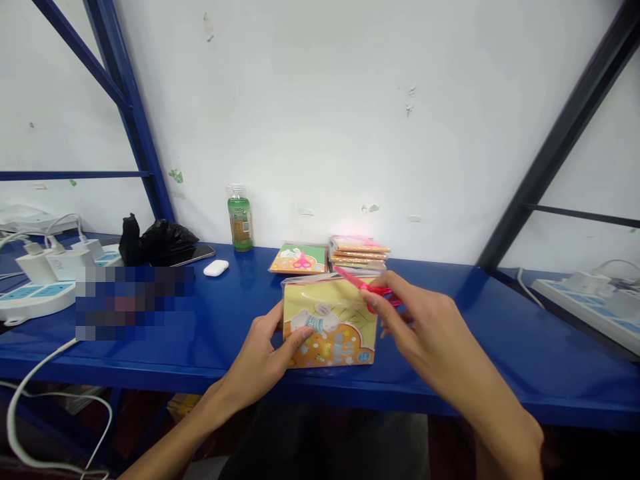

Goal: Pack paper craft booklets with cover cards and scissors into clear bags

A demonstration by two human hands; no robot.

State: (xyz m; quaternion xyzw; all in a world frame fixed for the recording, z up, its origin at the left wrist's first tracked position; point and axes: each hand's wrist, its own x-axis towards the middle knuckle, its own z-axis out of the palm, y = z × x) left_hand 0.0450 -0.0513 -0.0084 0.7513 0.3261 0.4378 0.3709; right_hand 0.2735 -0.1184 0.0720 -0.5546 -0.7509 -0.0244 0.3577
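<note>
My left hand [267, 347] grips the left side of a yellow and orange booklet [333, 333] in a clear plastic sleeve, thumb on its front. The cover bears a white cartoon animal in a striped top. A pair of pink scissors [357, 281] is pinched in my right hand [407, 310], its pointed end toward the upper left, at the sleeve's top edge. Behind stand a stack of wrapped booklets [357, 250] and, to its left, a green and orange packet [300, 259] with pink scissors showing on it.
Along the blue table [230, 313] are a green-labelled bottle [241, 220], a white earphone case [216, 268], a dark phone [185, 256] and a black plastic bag [167, 237]. White power strips [37, 300] with plugs and cables lie at both sides. Blue metal posts [131, 110] flank the wall.
</note>
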